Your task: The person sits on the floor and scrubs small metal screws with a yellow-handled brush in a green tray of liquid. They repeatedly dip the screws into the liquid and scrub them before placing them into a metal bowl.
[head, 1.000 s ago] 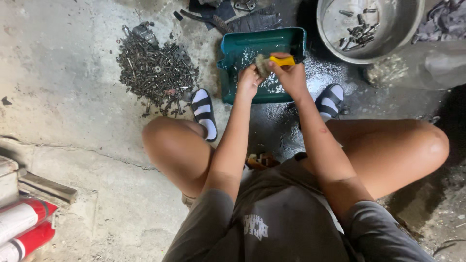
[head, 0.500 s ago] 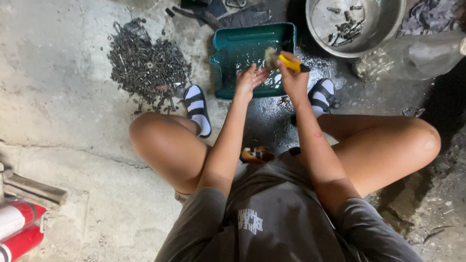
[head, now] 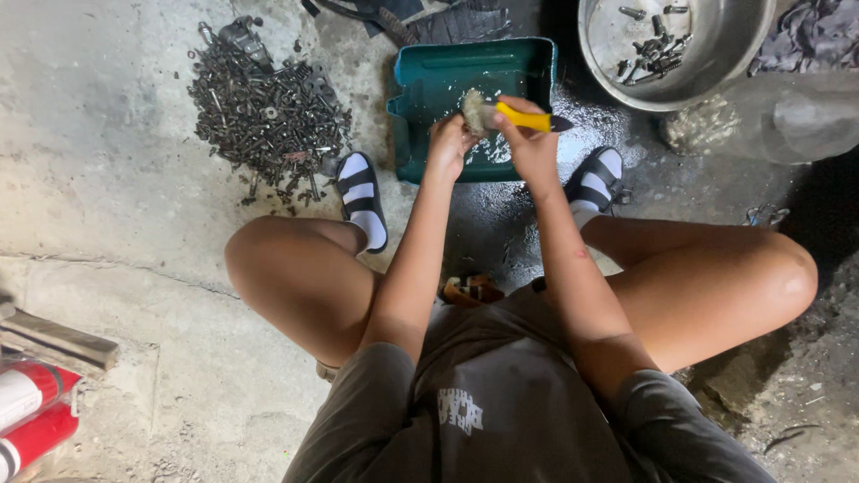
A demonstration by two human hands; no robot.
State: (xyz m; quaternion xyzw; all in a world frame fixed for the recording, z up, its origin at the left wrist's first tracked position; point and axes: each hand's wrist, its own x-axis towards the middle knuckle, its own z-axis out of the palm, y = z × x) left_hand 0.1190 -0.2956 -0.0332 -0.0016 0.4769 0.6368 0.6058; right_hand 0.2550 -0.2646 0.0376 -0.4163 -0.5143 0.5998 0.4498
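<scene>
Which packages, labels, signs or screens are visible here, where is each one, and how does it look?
Red cylinders with white label bands: bottom left corner on the floor, lying on their side, partly cut off.
Clear plastic bag: upper right, beside the metal bowl, crumpled, see-through.
White printed mark on the grey shirt: bottom centre.
No signs or screens.

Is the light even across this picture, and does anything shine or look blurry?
In the head view, the light is uneven: the pale concrete floor at left is bright, the right edge falls into dark shadow. The wet patch beside the green plastic tray glints, and the round metal bowl shines at its rim. The right hand holding the yellow-handled brush looks sharp, not blurred.
</scene>
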